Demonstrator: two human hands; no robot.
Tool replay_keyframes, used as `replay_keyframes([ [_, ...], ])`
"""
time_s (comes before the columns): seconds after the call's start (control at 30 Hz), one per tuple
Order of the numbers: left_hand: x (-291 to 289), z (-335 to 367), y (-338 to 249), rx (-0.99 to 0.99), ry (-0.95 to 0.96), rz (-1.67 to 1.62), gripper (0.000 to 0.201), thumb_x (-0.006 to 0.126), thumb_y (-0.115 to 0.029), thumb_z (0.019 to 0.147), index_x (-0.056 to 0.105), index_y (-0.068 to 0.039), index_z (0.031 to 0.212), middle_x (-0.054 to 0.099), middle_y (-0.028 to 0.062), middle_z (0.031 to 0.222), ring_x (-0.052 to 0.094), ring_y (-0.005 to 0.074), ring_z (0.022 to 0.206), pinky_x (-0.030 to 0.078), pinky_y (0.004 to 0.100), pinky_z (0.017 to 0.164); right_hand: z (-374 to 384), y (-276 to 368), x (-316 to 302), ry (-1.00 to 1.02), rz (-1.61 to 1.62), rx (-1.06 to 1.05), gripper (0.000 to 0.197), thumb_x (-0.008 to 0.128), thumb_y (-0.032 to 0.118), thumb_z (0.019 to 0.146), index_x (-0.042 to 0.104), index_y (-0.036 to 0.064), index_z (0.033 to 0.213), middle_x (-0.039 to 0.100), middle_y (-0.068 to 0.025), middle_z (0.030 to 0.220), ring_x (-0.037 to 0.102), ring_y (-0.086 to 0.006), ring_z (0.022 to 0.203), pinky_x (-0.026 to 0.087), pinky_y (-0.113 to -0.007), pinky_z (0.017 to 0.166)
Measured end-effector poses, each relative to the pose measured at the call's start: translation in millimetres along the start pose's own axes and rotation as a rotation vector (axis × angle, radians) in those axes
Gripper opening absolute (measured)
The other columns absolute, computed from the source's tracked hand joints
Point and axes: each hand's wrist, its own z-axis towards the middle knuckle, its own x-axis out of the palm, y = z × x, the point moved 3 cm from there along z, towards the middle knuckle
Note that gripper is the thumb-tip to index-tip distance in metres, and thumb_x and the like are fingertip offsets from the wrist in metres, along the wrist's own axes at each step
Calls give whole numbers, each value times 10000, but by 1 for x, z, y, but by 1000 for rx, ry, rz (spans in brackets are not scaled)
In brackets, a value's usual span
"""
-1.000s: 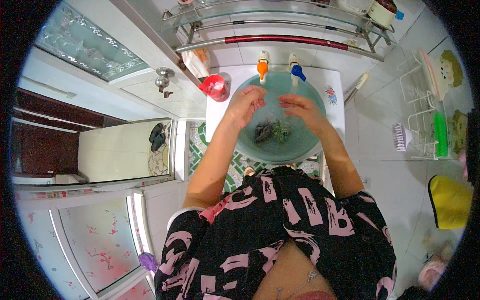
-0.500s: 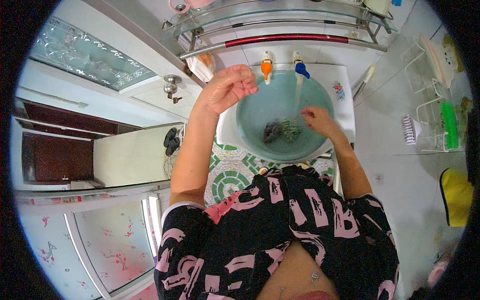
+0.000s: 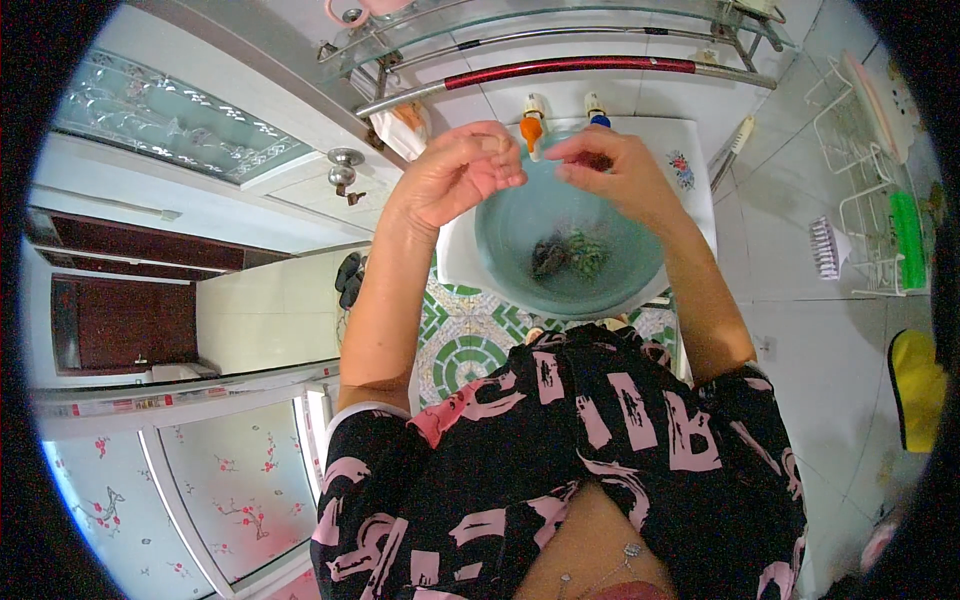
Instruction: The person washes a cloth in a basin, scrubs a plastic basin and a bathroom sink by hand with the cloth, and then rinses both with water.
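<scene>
**A:** Teal plastic basin [image 3: 520, 240] fills most of the white sink [image 3: 700, 190], right under the two taps, one orange-capped [image 3: 532, 128] and one blue-capped [image 3: 598, 112]. See that dark clump of leafy greens [image 3: 568, 254] sitting in the bottom of it?

**B:** Yep, and both hands are up above it, near the far rim. Left hand [image 3: 455, 175] has its fingers curled in and pinched together, but I honestly can't tell if there's anything in them. Right hand [image 3: 610, 170] is loosely cupped, fingertips bunched around something small and dark reddish [image 3: 598, 160]. Too tiny to say what. The hands are close together, not touching.

**A:** Green brush [image 3: 907, 240] in the wire wall rack [image 3: 850, 205] off right too.
</scene>
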Motion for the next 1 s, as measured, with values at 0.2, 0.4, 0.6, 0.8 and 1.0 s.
replay_keyframes([
  [0.2, -4, 1, 6, 29, 10, 18, 143, 576, -146, 735, 465, -61, 759, 440, 31, 716, 456, 159, 677, 404, 279, 592, 1, -6, 19, 122, 74, 43, 163, 643, 149, 732, 611, 37, 847, 543, 22, 724, 478, -50, 676, 391, -190, 604],
  [0.4, -11, -3, 12, 57, -114, 121, 151, 576, -119, 718, 491, -25, 799, 486, 43, 730, 494, 150, 707, 429, 247, 636, -4, 3, 16, 30, 257, 157, 166, 631, 179, 742, 618, 35, 824, 548, 28, 692, 449, -46, 625, 362, -183, 561],
  [0.6, -11, -1, 18, 76, -255, 215, 149, 581, -116, 729, 524, -16, 823, 510, 30, 737, 493, 112, 673, 427, 220, 616, -5, 0, 14, -16, 307, 187, 205, 637, 204, 744, 627, 33, 856, 550, 29, 692, 415, -46, 578, 330, -185, 528],
  [0.8, -11, 2, 26, 104, -388, 248, 140, 591, -139, 760, 565, -41, 858, 541, 1, 731, 491, 82, 639, 417, 193, 594, -4, 2, 19, -76, 206, 96, 224, 642, 205, 743, 626, 31, 882, 581, 13, 741, 457, -39, 639, 358, -177, 569],
  [1.0, -12, 9, 35, 207, -407, 337, 107, 605, -58, 733, 581, -23, 832, 581, 13, 755, 495, 72, 656, 395, 193, 620, -4, -1, 22, -152, 92, 101, 186, 640, 154, 739, 618, 13, 859, 598, -4, 768, 516, -71, 714, 405, -196, 641],
])
